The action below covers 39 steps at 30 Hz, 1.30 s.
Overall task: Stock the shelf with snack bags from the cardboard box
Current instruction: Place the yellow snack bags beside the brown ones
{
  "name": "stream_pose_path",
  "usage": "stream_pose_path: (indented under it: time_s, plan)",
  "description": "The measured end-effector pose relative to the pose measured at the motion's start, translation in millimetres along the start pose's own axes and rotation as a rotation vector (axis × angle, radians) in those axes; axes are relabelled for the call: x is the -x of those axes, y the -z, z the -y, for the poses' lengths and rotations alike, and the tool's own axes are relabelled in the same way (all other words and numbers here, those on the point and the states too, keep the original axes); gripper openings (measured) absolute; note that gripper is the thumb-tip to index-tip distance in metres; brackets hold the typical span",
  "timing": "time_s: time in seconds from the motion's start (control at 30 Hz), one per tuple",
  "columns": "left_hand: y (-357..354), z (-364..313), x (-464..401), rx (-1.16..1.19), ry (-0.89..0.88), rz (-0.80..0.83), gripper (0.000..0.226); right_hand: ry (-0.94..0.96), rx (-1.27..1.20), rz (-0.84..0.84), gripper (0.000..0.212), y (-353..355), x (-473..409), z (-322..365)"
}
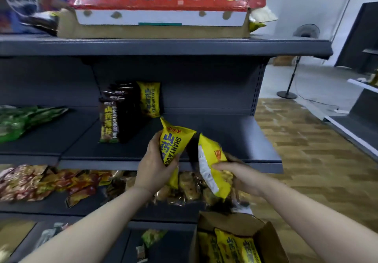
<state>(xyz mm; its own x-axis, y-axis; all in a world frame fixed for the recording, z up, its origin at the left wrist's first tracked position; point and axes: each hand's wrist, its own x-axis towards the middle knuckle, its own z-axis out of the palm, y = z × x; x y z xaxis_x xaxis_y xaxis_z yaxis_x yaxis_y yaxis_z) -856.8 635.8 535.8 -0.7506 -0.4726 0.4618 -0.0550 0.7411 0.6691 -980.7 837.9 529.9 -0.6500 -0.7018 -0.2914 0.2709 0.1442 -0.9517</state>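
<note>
Cardboard box at bottom right, yellow bags inside. Left hand & right hand each clamp a yellow snack bag upright near shelf front edge, prob. for stacking beside the upright row.

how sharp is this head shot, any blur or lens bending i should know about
Head view: the left edge smears with motion blur, the green bags most; the yellow snack bag in the left hand reads fairly sharp, the one in the right hand softer. Wide-angle bending curves the shelf edge. Lighting is dim and flat, no strong glare.
</note>
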Motion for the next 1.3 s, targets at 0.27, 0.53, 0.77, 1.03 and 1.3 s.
stream_pose_path:
  time_s: [0.27,0.53,0.77,1.03,1.3]
  plan:
    - [29.8,41.7,-71.9,0.095,0.045,-0.101,0.078,0.126,-0.079,-0.061,0.027,-51.2,-73.6,51.0]
    - [12.7,83.1,-148.6,0.216,0.077,-0.104,0.077,0.251,-0.069,-0.272,0.042,-80.9,-160.8,74.6]
    - [-22.4,115.9,-204.9,0.069,0.096,-0.111,0.079,0.395,0.064,-0.46,0.031,-92.9,-228.3,99.1]
    - [-45.7,128.7,-238.3,0.095,0.187,-0.215,0.079,0.437,0.066,-0.508,0.027,-104.0,-266.9,92.1]
    - [-58.5,140.3,-248.7,0.057,0.341,-0.159,0.076,0.468,0.026,-0.533,0.026,-112.5,-291.5,88.6]
